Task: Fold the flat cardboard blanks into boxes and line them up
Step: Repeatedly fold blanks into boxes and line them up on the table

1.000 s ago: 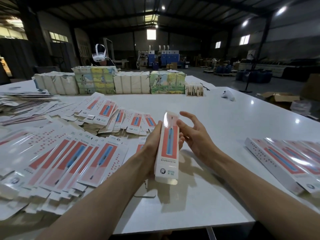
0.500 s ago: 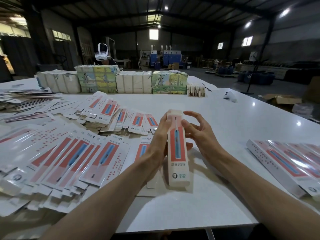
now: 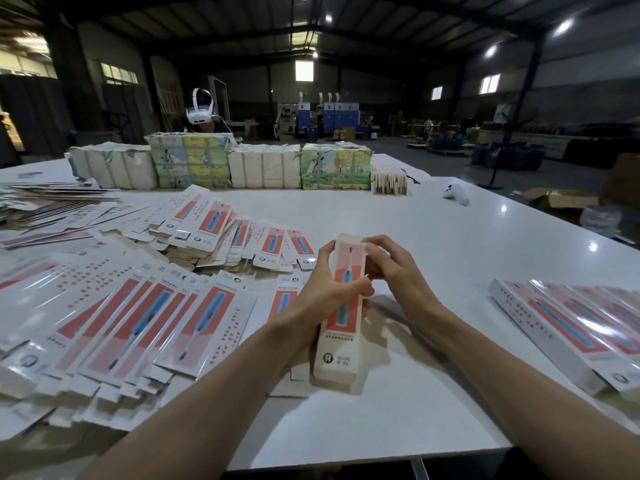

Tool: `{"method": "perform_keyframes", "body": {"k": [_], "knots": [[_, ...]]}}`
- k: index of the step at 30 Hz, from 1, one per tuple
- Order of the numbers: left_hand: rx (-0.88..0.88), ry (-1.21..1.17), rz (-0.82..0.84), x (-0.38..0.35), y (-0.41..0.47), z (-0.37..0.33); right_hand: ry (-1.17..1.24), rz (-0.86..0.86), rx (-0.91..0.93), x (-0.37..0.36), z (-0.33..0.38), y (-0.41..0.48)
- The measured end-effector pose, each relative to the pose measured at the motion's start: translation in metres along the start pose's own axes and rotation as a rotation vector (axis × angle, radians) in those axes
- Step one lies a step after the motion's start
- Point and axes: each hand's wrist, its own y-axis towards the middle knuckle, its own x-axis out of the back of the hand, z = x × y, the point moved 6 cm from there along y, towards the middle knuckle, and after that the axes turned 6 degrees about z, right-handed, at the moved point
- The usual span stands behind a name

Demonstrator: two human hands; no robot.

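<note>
Over the white table (image 3: 457, 251), left hand (image 3: 327, 291) and right hand (image 3: 393, 271) clasp one slim white box (image 3: 337, 355), red panel, blue toothbrush.

A long pink and white box (image 3: 341, 341), folded up, is in the middle. Flat blanks (image 3: 138, 323) lie spread at left. Finished boxes (image 3: 571, 327) lie in a row at right.

Showing, at the near end of the box (image 3: 341, 327), a round logo beside short upside-down characters, possibly "X" and "S", not reading surely. Running in red columns down the flat blanks (image 3: 138, 323) by the left edge of the worktop (image 3: 415, 237): small print, too blurred to read.
</note>
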Motion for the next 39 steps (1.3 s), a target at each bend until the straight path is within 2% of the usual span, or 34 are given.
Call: {"method": "perform_keyframes", "body": {"k": [3,6,13,16,25,32,39], "knots": [[0.026,-0.006,0.077,-0.003,-0.002,0.000,0.112,-0.105,-0.080,0.010,-0.009,0.003],[0.033,0.008,0.155,-0.009,-0.003,0.001,0.153,-0.092,-0.134,0.015,-0.017,0.005],[0.036,0.086,0.147,-0.007,0.001,0.000,0.235,-0.071,-0.060,0.016,-0.006,0.006],[0.033,0.117,0.127,-0.006,0.001,0.000,0.300,-0.042,-0.083,0.011,-0.003,0.006],[-0.009,0.155,0.106,-0.006,0.003,0.003,0.474,-0.104,-0.173,0.016,-0.010,0.006],[-0.045,0.208,0.050,-0.005,0.005,0.000,0.447,-0.070,-0.149,0.018,-0.010,0.008],[0.002,0.209,0.046,-0.005,-0.002,-0.005,0.403,-0.040,-0.133,0.016,-0.008,0.007]]}}
